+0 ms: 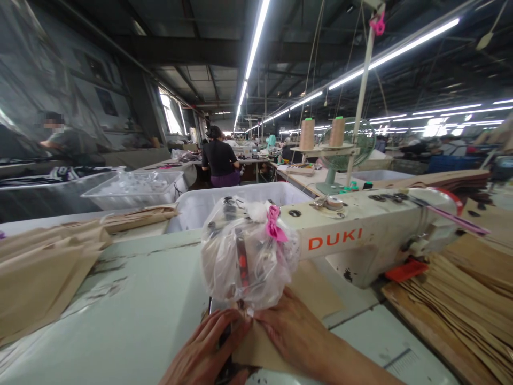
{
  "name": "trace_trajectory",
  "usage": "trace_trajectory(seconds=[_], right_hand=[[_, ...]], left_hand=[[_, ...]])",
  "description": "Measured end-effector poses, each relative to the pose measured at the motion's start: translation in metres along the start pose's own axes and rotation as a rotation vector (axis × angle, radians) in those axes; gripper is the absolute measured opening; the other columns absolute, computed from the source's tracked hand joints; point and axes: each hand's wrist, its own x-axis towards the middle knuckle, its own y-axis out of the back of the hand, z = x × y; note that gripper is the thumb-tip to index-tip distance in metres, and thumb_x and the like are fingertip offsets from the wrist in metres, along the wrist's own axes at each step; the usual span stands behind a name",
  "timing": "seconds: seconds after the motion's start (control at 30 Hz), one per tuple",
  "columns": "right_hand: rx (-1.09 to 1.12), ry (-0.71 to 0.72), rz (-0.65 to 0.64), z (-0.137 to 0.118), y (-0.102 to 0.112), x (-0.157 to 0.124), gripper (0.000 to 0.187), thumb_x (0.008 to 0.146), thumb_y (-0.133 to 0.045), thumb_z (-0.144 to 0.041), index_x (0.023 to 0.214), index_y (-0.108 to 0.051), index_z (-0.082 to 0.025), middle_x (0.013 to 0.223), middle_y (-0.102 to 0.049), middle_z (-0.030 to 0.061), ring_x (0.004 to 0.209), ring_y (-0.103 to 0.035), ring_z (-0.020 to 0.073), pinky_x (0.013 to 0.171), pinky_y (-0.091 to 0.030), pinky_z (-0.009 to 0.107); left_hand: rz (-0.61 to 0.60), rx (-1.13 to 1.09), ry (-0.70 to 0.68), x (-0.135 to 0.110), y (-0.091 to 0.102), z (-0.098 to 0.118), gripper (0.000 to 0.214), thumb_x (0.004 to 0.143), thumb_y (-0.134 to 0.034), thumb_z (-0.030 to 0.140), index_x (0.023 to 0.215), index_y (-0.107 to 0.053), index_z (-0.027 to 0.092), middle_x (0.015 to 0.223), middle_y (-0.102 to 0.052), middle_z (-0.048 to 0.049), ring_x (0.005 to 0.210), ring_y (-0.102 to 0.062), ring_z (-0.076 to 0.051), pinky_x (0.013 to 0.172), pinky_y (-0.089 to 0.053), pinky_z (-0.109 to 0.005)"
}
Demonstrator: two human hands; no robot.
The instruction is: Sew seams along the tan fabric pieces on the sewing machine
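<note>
The flat tan fabric piece (256, 348) lies at the stitching end of the white sewing machine with orange lettering (340, 238), partly under its arm. The left hand (214, 342) has its fingers bent and close together at the cloth; the right hand (294, 326) rests over it. Whether either pinches the fabric, I cannot tell. Good handling here means light, even pressure, cloth kept smooth, and fingertips clear of the needle area, which the clear plastic bag (248, 251) largely hides. The pale green surface (140, 310) leaves open room leftward, up to the tan fabric stack (52, 272); rightward, the layered tan pile (460, 305) narrows it.
</note>
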Motion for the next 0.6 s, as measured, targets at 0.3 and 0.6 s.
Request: trace_trajectory(seconds=[0.3, 0.6], right_hand=[[0.02, -0.048, 0.008, 0.0048, -0.0001, -0.0004, 0.029, 0.097, -0.051, -0.017, 0.116, -0.069, -0.027, 0.124, -0.068, -0.0009, 0.122, -0.057, 0.0175, 0.113, -0.034, 0.031], [0.029, -0.04, 0.03, 0.0064, -0.0032, -0.0007, 0.031, 0.097, -0.052, -0.015, 0.119, -0.067, -0.03, 0.128, -0.067, -0.0025, 0.121, -0.057, 0.0183, 0.111, -0.037, 0.033]], left_hand=[[-0.016, 0.035, 0.042, 0.0006, -0.0042, -0.0046, 0.069, 0.079, -0.07, 0.035, 0.145, -0.051, 0.027, 0.135, -0.063, -0.0083, 0.12, -0.063, -0.025, 0.101, -0.053, -0.029], [-0.008, 0.036, 0.057, -0.0035, -0.0042, -0.0012, 0.077, 0.084, -0.07, 0.042, 0.153, -0.039, 0.027, 0.142, -0.058, -0.0083, 0.123, -0.062, -0.027, 0.101, -0.054, -0.032]])
